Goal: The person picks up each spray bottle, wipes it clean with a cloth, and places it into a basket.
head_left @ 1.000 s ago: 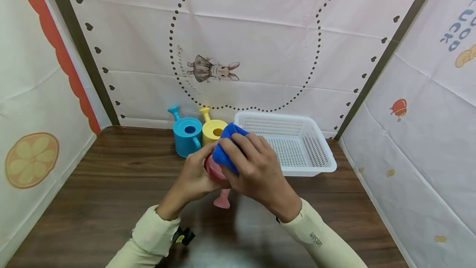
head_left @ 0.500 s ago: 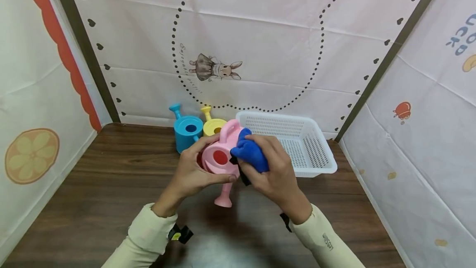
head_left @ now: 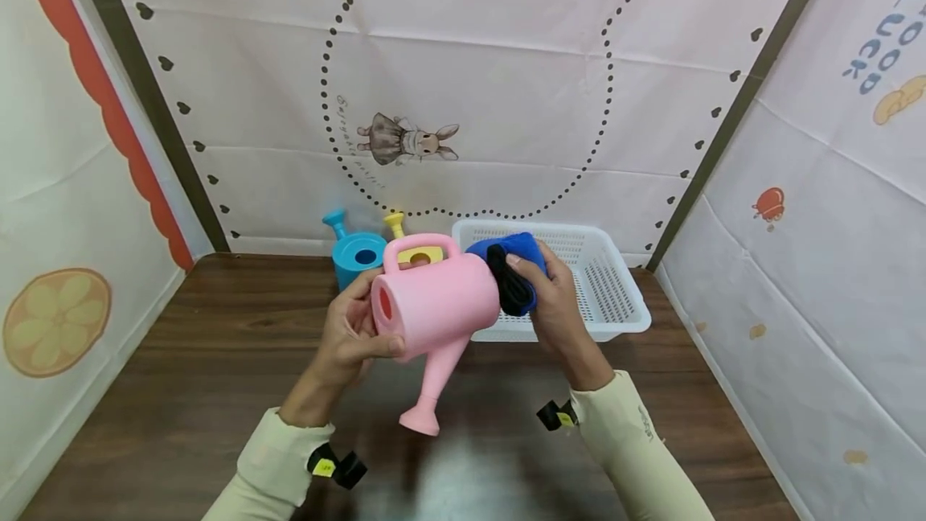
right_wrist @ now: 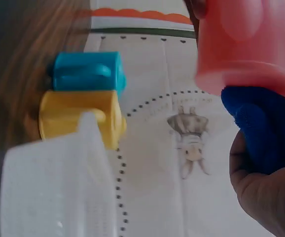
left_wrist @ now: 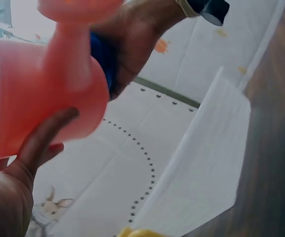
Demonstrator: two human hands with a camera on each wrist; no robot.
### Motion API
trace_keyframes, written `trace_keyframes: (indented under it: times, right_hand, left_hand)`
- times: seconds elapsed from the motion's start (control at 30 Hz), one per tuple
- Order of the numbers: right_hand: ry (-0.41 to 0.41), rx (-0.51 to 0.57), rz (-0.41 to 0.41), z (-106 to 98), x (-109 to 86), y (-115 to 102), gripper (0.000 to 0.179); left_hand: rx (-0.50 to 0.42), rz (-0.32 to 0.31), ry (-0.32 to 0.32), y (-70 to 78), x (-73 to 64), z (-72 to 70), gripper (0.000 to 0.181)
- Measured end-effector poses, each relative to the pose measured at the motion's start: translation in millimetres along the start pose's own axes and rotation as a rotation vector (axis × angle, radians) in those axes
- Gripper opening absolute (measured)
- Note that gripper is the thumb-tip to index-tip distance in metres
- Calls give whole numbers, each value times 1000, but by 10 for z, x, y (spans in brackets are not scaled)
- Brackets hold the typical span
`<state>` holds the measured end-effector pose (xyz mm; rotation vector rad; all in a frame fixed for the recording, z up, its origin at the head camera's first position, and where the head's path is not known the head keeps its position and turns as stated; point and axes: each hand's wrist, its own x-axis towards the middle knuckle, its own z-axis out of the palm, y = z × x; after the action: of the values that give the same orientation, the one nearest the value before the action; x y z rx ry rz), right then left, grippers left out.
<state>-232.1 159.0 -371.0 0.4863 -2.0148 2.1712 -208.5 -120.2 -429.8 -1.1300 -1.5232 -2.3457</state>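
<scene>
A pink watering can [head_left: 448, 300] is held tilted on its side above the table, its spout pointing down toward the person. My left hand [head_left: 350, 332] grips it by the end with the round opening, thumb along the near side. Against the can's base my right hand [head_left: 557, 308] presses a bunched blue cloth [head_left: 531, 252], which it grips; a black strip shows on the cloth's near side. In the right wrist view the blue cloth [right_wrist: 263, 133] meets the rim of the can's bottom [right_wrist: 248, 49].
Behind the hands stand a blue watering can [head_left: 354, 256] and a yellow watering can [head_left: 434, 254], partly hidden by the pink one. A white perforated basket [head_left: 629, 296] sits at the back right of the dark wooden table [head_left: 239, 344]. Printed cloth walls surround the table.
The pink watering can has turned from upright onto its side, its base now facing right. The right hand with the blue cloth has moved from the top and side to the base.
</scene>
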Motion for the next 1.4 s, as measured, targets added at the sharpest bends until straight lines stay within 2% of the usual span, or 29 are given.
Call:
trace_keyframes:
  times: [0.07,0.1,0.17,0.33,0.43,0.63,0.77,0.9,1.07,1.17,1.27,1.4]
  right_hand:
    - [-20,46,31,37,11,79,41]
    - [-21,35,43,50,8,117,42]
    - [-24,-19,54,64,-21,183,42]
    - [-28,-160,75,54,-166,223,45]
    - [-29,-169,66,34,-225,163,47]
    - [39,-98,-46,22,-136,1,47]
    - [69,-80,-64,31,-49,-6,45]
    - [57,-96,-41,51,-46,83,45]
    - [28,-177,7,97,-133,215,44]
    - [14,-176,35,108,-208,253,45]
    - [15,-143,34,105,-264,239,46]
    - [48,-119,-17,94,-268,157,47]
  left_hand:
    - [-76,8,-8,-38,-9,4,69]
    - [-108,15,-10,-49,-8,9,67]
    - [-161,27,-16,-61,5,20,62]
    - [-256,48,20,-37,57,10,57]
    - [-295,30,24,-31,66,-24,56]
    - [-266,-51,-33,-104,8,-50,54]
    - [-237,-70,-41,-156,-29,-9,54]
    - [-258,-46,-19,-166,-25,47,55]
    - [-338,15,13,-125,10,83,57]
    - [-369,13,60,-106,33,77,59]
    - [-327,-1,88,-110,30,44,57]
    - [-228,-50,99,-132,-13,-3,50]
